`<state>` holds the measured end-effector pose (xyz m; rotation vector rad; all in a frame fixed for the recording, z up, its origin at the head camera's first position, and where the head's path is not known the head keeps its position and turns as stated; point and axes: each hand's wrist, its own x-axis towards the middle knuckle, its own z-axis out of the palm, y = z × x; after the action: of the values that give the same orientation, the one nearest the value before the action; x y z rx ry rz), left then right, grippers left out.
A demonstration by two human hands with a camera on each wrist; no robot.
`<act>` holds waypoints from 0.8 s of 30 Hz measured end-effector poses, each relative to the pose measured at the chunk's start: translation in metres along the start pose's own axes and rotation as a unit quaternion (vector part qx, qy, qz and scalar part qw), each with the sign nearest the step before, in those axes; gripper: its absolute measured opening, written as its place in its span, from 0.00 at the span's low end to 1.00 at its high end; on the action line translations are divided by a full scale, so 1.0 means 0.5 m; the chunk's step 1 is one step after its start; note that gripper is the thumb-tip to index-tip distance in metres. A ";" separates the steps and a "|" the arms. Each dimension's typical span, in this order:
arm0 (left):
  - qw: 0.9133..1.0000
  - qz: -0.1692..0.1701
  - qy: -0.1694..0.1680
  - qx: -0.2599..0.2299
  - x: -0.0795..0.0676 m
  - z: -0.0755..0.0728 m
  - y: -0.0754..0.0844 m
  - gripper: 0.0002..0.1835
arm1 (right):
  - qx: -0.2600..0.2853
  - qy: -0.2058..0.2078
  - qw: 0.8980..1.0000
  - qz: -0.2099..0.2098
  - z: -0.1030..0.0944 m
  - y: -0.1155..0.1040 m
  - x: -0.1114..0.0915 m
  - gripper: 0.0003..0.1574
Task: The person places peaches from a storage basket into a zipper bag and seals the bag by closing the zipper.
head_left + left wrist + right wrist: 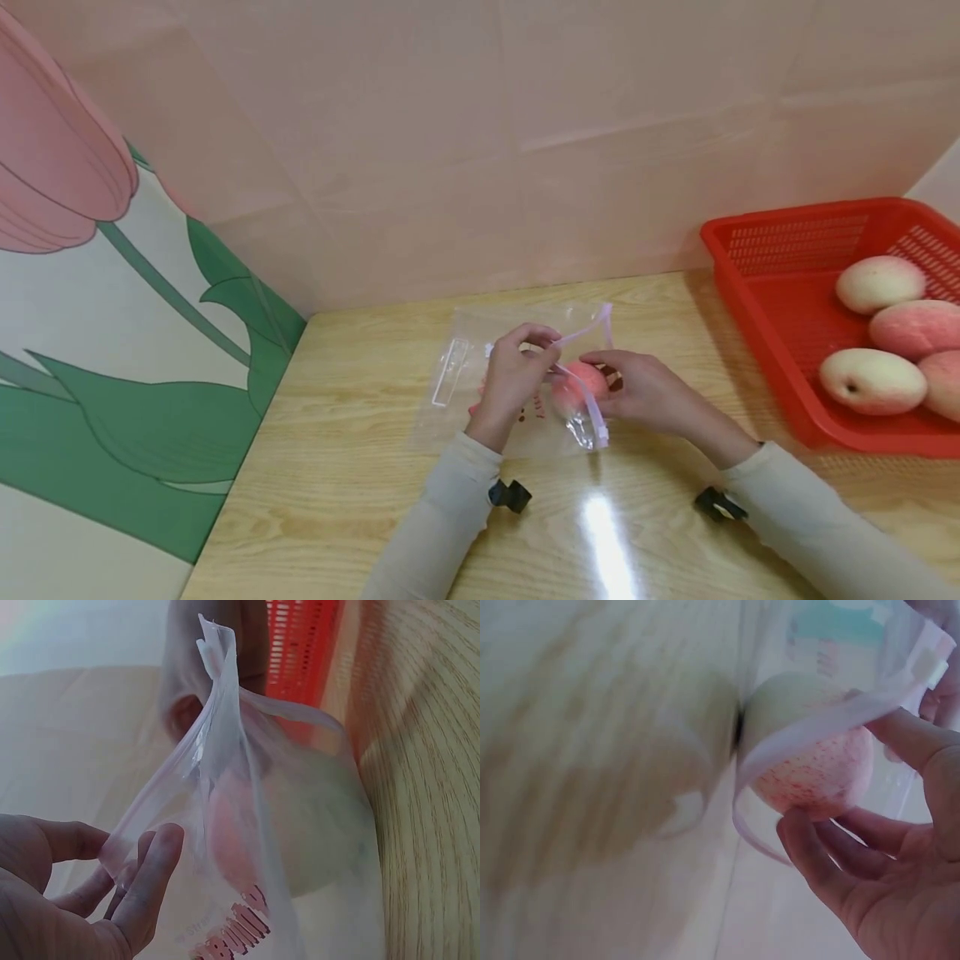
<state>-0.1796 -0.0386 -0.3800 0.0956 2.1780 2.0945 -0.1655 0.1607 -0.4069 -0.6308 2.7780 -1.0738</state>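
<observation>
A clear zip bag [468,421] with a lilac closure strip and red print lies on the table, its mouth toward the right. My left hand [516,371] pinches the mouth's upper edge between thumb and fingers, lifting the film, as the left wrist view shows. A pink and pale peach [588,379] is at the opening, mostly inside the bag. Around its outer end are the thumb and fingers of my right hand [648,392]. In the right wrist view the closure strip [817,731] crosses over the peach [817,780], with a pale slider [928,667] near the thumb.
On the right stands a red plastic basket [765,333] with several peaches, among them a pale one [873,382]. The wood-grain table [337,500] meets a plain covered wall [405,167] behind and a tulip-patterned panel [135,350] at left.
</observation>
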 end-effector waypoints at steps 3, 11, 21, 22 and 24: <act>1.000 -0.002 -0.001 -0.004 -0.001 0.000 0.002 0.07 | 0.017 -0.023 1.000 -0.010 -0.008 0.005 -0.005 0.43; 1.000 -0.003 -0.009 -0.008 -0.004 0.000 0.003 0.06 | 0.049 -0.023 0.998 -0.006 -0.009 0.012 -0.008 0.40; 1.000 0.002 -0.010 0.014 -0.002 -0.001 0.000 0.07 | 0.087 -0.027 0.993 -0.074 0.008 0.016 -0.006 0.32; 1.000 0.002 -0.010 0.015 -0.002 -0.001 0.000 0.07 | 0.091 -0.031 0.992 -0.077 0.007 0.015 -0.007 0.31; 1.000 0.001 -0.010 0.015 -0.002 -0.001 -0.001 0.07 | 0.099 -0.040 0.991 -0.082 0.008 0.010 -0.007 0.30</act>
<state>-0.1789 -0.0393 -0.3804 0.1206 2.1999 2.0534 -0.1630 0.1632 -0.4135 -0.8667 2.5467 -1.3047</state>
